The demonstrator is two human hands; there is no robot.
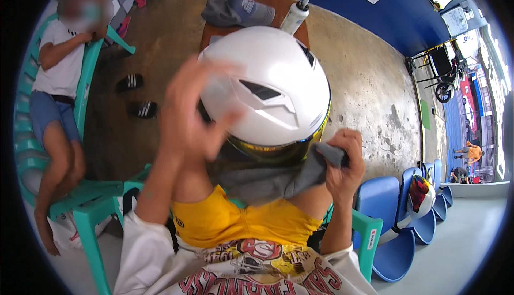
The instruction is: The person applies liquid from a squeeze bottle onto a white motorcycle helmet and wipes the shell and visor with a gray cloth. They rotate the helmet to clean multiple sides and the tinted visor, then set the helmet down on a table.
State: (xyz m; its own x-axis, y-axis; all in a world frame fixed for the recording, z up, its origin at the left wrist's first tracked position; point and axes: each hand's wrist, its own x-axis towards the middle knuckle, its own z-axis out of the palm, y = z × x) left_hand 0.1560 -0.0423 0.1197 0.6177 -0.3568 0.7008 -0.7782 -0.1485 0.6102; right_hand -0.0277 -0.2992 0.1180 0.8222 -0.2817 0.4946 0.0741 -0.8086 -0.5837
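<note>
A white motorcycle helmet (267, 86) with dark vents sits in front of me, above my knees. Yellow and dark trim runs along its lower edge. My left hand (195, 107) is at the helmet's left side, blurred, with thumb and fingers curved apart and nothing visible between them. Whether it touches the shell I cannot tell. On the right, my right hand (345, 161) grips a grey cloth (267, 183), bunched at the fingers. The rest of the cloth hangs across my lap below the helmet.
Behind the helmet, a brown table (273, 1) bears a grey cap (235, 8) and a white bottle (295, 15) with a dark nozzle. A person (59, 70) sits at left on a green bench (27, 134). Black slippers (129, 83) lie nearby. Blue seats (377, 201) at right hold another helmet (422, 198).
</note>
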